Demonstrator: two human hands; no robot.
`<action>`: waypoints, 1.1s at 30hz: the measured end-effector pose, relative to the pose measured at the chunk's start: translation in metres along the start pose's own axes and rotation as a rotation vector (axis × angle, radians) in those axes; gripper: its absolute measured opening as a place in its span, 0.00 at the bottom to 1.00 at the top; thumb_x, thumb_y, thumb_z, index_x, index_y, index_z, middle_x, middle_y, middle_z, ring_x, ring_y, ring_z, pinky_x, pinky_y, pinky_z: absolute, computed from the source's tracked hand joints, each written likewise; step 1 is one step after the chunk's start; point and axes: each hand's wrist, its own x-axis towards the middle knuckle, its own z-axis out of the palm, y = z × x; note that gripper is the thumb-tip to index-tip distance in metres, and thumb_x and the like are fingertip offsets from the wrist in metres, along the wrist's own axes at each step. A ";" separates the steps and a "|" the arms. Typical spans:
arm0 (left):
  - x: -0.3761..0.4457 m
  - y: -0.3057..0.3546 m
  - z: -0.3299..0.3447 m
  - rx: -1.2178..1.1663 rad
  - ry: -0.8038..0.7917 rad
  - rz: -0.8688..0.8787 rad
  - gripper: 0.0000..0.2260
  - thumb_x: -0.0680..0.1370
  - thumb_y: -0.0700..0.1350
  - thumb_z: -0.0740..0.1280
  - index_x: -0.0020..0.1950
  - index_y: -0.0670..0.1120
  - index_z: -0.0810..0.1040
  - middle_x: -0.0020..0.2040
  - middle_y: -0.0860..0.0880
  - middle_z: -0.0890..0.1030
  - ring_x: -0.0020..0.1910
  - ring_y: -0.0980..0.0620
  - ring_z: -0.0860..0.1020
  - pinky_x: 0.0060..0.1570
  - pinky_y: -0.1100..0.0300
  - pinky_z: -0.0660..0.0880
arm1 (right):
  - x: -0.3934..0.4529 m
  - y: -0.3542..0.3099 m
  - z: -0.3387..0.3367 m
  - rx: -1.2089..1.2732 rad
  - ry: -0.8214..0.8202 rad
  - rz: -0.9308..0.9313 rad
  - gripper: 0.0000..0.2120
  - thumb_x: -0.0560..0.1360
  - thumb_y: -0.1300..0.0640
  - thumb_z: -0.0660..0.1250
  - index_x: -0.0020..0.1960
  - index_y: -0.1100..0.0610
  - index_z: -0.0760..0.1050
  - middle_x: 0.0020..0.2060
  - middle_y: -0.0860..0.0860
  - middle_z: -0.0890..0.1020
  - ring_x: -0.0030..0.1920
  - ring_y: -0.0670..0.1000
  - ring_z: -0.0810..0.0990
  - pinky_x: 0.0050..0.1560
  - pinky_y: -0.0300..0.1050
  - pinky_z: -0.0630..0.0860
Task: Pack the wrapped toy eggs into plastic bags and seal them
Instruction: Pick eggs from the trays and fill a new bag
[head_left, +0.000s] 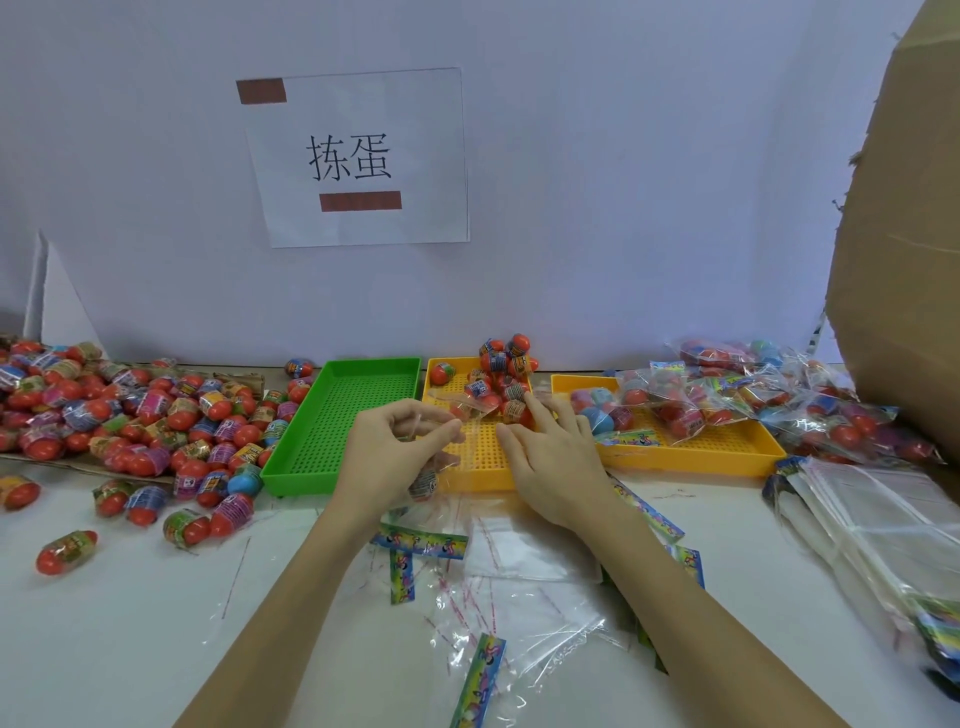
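My left hand (395, 447) pinches the clear bag (457, 410) mouth toward the egg pile (501, 384) in the yellow tray (480, 467) — right hand (545, 457), fingers spread, touches the pile, nearer.

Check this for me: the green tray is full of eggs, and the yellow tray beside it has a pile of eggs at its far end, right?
Not quite. In the head view the green tray holds no eggs; its perforated floor is bare. The rest stands: the yellow tray beside it has a pile of eggs at its far end.
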 end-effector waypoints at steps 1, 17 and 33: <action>0.000 0.000 0.000 -0.004 0.002 -0.002 0.06 0.77 0.41 0.77 0.51 0.42 0.85 0.43 0.45 0.89 0.41 0.42 0.88 0.45 0.51 0.86 | 0.001 0.000 0.001 -0.010 0.006 0.002 0.26 0.86 0.40 0.46 0.70 0.45 0.78 0.81 0.51 0.63 0.80 0.53 0.54 0.77 0.57 0.50; -0.001 0.002 0.000 -0.078 -0.029 -0.016 0.09 0.76 0.44 0.78 0.54 0.42 0.85 0.45 0.45 0.89 0.41 0.43 0.88 0.43 0.54 0.86 | -0.015 -0.022 -0.029 0.836 0.422 0.095 0.11 0.81 0.46 0.68 0.60 0.49 0.73 0.40 0.46 0.84 0.41 0.45 0.83 0.40 0.40 0.79; -0.009 0.005 0.017 -0.092 -0.104 0.034 0.12 0.73 0.45 0.80 0.53 0.42 0.85 0.44 0.44 0.89 0.42 0.42 0.88 0.42 0.55 0.86 | -0.022 -0.032 -0.051 1.166 0.354 0.022 0.11 0.76 0.54 0.76 0.56 0.55 0.84 0.47 0.48 0.88 0.50 0.49 0.87 0.52 0.43 0.84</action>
